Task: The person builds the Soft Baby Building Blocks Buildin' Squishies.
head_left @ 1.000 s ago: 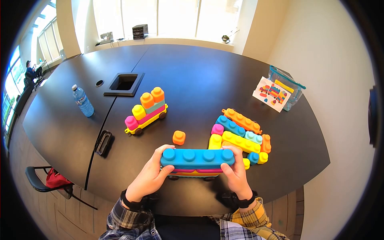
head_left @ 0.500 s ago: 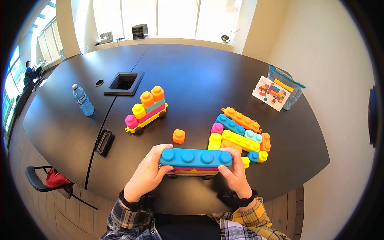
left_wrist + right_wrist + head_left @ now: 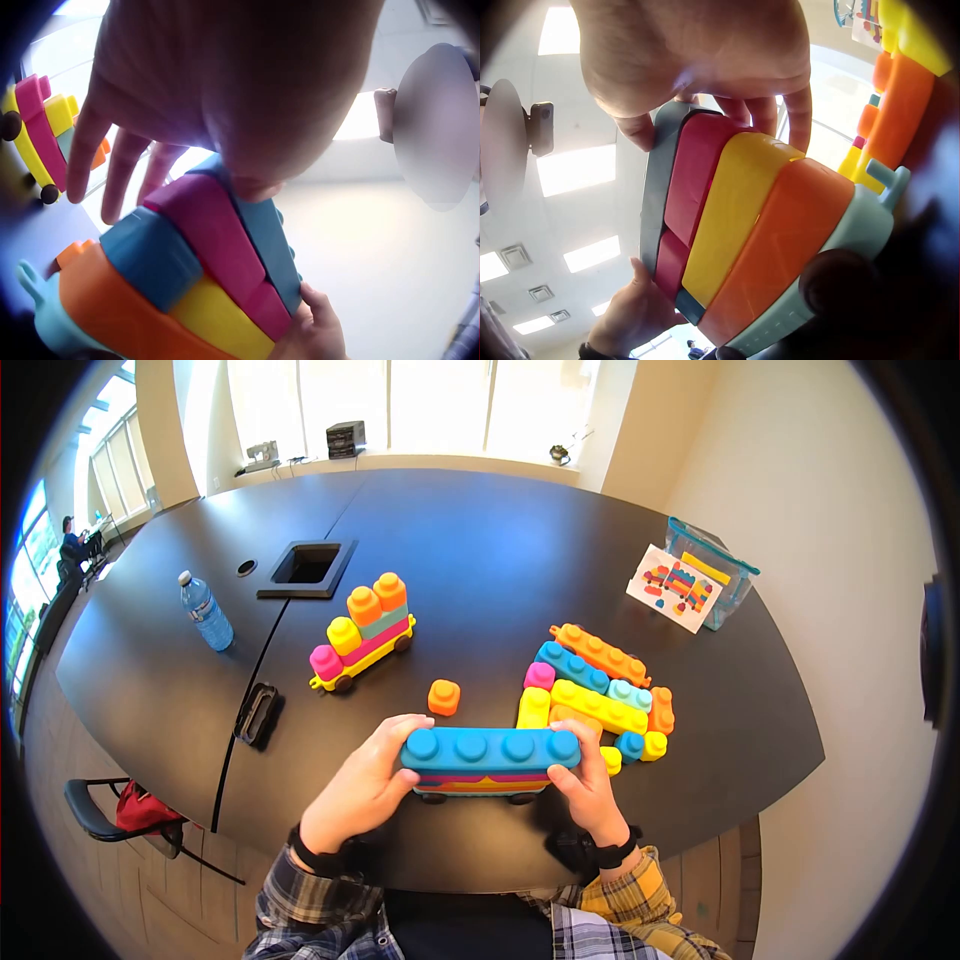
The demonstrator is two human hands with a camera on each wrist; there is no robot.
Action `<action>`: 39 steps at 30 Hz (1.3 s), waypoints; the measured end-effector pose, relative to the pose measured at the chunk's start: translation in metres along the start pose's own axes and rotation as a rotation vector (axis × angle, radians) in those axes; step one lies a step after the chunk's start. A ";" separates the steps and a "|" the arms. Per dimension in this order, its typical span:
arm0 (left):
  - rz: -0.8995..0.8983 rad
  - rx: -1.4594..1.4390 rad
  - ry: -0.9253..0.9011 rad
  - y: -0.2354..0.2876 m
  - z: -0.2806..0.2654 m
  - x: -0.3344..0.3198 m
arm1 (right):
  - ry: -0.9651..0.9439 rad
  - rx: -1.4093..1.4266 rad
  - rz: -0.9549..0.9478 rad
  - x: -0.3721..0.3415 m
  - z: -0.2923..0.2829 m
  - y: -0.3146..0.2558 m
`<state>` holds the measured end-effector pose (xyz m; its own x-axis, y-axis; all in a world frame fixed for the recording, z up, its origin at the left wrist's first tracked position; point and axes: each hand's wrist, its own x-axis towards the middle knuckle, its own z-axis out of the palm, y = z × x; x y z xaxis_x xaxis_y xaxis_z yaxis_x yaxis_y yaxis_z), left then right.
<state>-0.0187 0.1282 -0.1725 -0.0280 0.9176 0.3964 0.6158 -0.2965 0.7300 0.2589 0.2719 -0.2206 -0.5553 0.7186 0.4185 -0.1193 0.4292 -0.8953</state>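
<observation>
Head view: the wheeled block wagon (image 3: 485, 784) is right in front of you, near the table's (image 3: 440, 850) close edge. Your left hand (image 3: 360, 782) and right hand (image 3: 592, 790) pinch opposite ends of its top piece, the long blue four-stud block (image 3: 493, 749), thumbs on the near face, fingertips behind. The left-wrist view shows some of your left fingers reaching straight past the stack.

The blue block lies over the magenta blocks (image 3: 214, 225); you can't tell from these views whether it is fully seated. If you press harder at one end, the other could tip up and leave a gap. Lifting by this block alone might pull it off and drop the layers beneath. A sideways push could set the wheels (image 3: 433, 798) rolling, if they are on the table, which is unclear. Swinging the right hand outward may knock the small yellow block (image 3: 610, 761) just beside it; reaching forward with the left risks bumping the loose orange block (image 3: 444, 697).
</observation>
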 end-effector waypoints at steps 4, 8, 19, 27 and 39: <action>0.051 -0.193 -0.064 -0.024 -0.026 0.030 | -0.015 -0.012 0.024 0.000 -0.001 -0.006; -0.091 0.085 -0.170 -0.058 -0.012 0.064 | -0.018 -0.019 0.018 0.001 0.000 -0.007; -0.052 0.338 -0.352 -0.113 0.015 0.095 | -0.008 -0.012 0.036 -0.001 0.000 -0.004; -0.048 -0.017 -0.005 -0.008 -0.042 0.067 | -0.006 -0.028 0.023 0.000 0.000 -0.005; 0.089 -0.040 -0.054 0.013 -0.043 0.031 | 0.002 -0.033 0.026 -0.001 0.002 -0.006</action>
<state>-0.0458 0.1411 -0.1270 0.0684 0.8995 0.4314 0.5819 -0.3873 0.7151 0.2587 0.2675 -0.2155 -0.5564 0.7308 0.3955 -0.0779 0.4280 -0.9004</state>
